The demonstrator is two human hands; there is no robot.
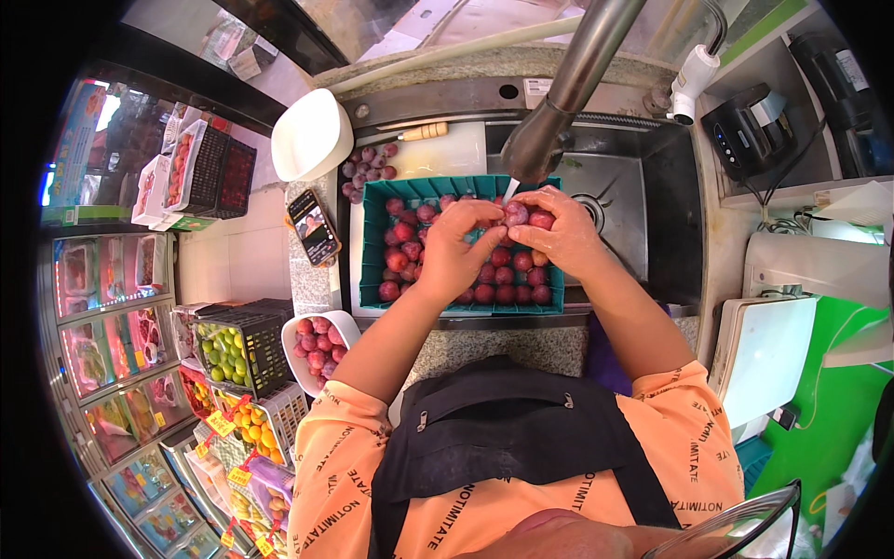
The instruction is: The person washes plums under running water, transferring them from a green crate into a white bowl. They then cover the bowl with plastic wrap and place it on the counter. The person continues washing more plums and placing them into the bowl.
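Note:
My right hand (562,234) holds red plums (541,220) above a teal plastic crate (362,279), under the metal faucet (534,143). My left hand (454,244) reaches in from the other side, its thumb and fingertips against the plum (515,213) between both hands. A thin stream of water (512,189) falls from the spout beside my fingers. Many more plums (398,260) lie in the crate, some hidden beneath my hands. The crate stands partly on a white cutting board (461,150) and partly over the steel sink (621,182).
Red grapes (367,168) and a wooden-handled tool (424,131) lie behind the crate. At left are a white bowl (312,135), a phone (313,227) and a white container (288,346) of plums. Crates of limes (225,360) and orange fruit (255,430) stand lower left.

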